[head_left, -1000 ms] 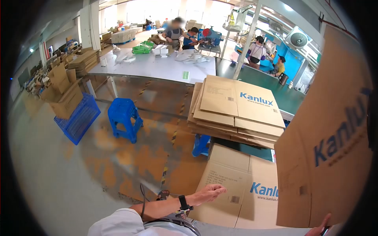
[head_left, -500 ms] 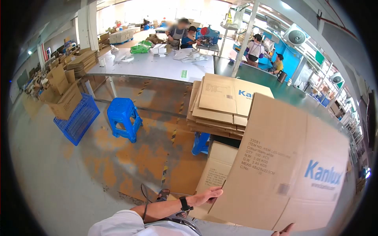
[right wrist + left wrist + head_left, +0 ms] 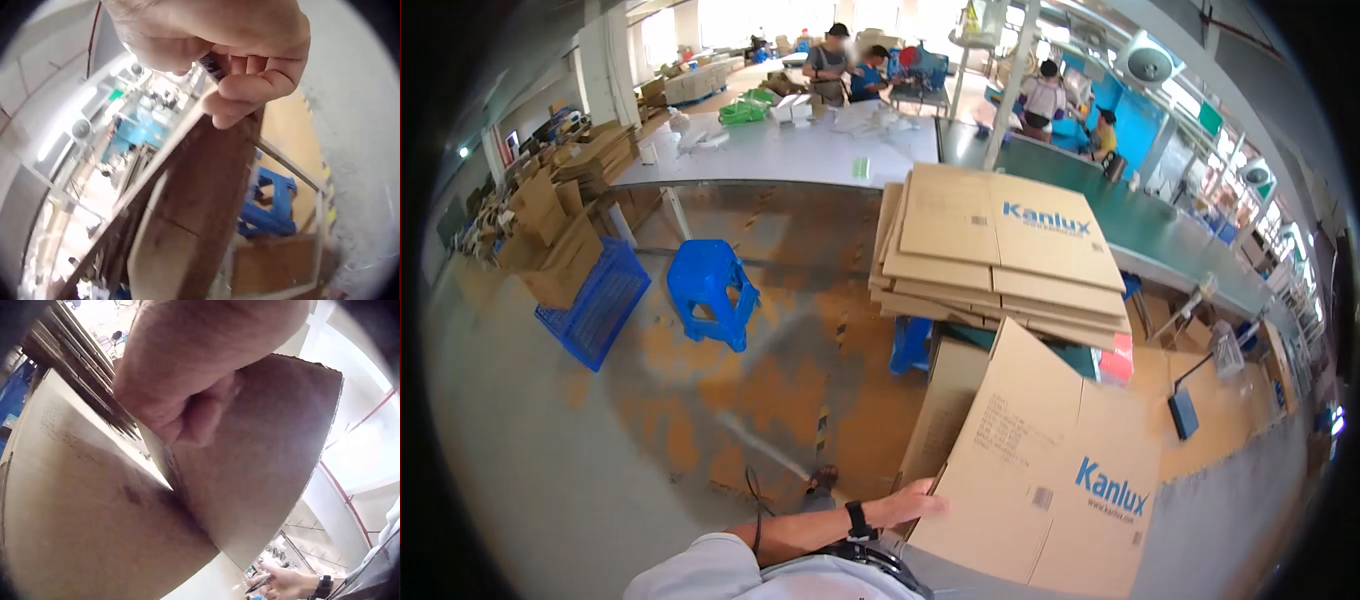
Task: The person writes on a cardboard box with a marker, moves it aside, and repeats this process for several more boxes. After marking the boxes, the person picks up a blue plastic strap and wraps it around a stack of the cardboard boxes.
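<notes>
My left hand grips the left edge of a flattened cardboard carton printed "Kanlux". The carton slants over another flat carton, covering most of it. Close up in the left wrist view, curled fingers press on the brown board. My right hand is out of the head view. Its fingers curl round a dark, slim, pen-like tool, partly hidden in the palm. The left wrist view has that hand low at the right, apart from the board.
A stack of flattened cartons stands just beyond. To the left are a blue stool and a blue crate with an open box. A white table and green workbench lie farther back, with several people behind them.
The printed carton has swung from upright at the right down and leftward over the lower carton. My left hand has taken hold of its edge. My right hand has left the head view.
</notes>
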The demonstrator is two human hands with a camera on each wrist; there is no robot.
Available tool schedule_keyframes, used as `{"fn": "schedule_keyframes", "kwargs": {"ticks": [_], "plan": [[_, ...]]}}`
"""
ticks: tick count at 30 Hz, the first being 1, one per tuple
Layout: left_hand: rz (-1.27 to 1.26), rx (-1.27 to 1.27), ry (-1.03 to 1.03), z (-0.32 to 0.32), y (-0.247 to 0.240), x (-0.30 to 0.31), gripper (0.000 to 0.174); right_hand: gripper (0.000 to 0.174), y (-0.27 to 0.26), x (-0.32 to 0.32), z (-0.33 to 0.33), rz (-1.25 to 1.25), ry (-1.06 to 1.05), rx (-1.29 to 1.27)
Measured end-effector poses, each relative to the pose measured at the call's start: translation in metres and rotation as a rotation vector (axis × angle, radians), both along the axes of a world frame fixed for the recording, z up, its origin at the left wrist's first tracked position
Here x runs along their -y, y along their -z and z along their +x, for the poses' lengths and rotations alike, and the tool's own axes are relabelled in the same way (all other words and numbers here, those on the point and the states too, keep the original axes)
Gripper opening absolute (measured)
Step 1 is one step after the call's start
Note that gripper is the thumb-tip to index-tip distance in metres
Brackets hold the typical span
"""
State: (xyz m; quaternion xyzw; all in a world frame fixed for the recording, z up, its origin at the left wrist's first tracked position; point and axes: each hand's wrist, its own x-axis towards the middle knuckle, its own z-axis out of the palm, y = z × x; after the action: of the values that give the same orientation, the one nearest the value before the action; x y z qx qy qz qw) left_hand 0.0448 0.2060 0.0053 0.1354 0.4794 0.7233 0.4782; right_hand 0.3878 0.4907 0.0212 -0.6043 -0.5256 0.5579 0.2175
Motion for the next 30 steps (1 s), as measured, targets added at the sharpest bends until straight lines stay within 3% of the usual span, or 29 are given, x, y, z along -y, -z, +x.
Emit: {"fn": "schedule_keyframes", "kwargs": {"ticks": [1,2,3,4,5,6,9,14,21,30], "plan": [[-0.007,0.015,0.020,-0.002,0.003,-0.001,0.042,0.065,-0.017,-0.008,0.002,0.121,-0.004,-0.059],[-0.011,0.032,0.057,-0.002,0.002,-0.005,0.042,0.052,-0.007,-0.037,0.003,0.154,0.005,-0.075],[-0.072,0.038,0.034,0.000,-0.007,-0.006,0.041,0.032,-0.029,-0.044,-0.021,0.115,-0.113,-0.299],[-0.139,0.046,0.020,0.001,-0.014,-0.005,0.040,0.028,-0.028,-0.031,-0.053,0.263,0.093,-0.284],[-0.148,0.023,0.055,0.001,-0.001,-0.006,0.038,0.023,-0.043,-0.012,-0.088,0.234,0.079,-0.389],[-0.078,0.121,0.022,0.006,0.002,-0.006,0.037,0.025,-0.060,0.010,-0.118,0.184,-0.103,-0.498],[0.015,0.068,0.069,0.012,-0.004,-0.005,0.037,0.029,-0.088,0.067,-0.196,-0.115,-0.350,-0.670],[0.022,0.061,0.057,0.019,-0.011,-0.004,0.038,0.021,-0.071,0.099,-0.268,-0.326,-0.478,-0.710],[-0.019,0.042,0.116,0.021,-0.016,-0.002,0.039,0.015,-0.029,0.085,-0.287,0.074,-0.552,-0.509],[0.004,0.009,0.160,0.018,-0.018,0.000,0.039,0.011,-0.010,0.076,-0.281,0.355,-0.564,-0.495]]}}
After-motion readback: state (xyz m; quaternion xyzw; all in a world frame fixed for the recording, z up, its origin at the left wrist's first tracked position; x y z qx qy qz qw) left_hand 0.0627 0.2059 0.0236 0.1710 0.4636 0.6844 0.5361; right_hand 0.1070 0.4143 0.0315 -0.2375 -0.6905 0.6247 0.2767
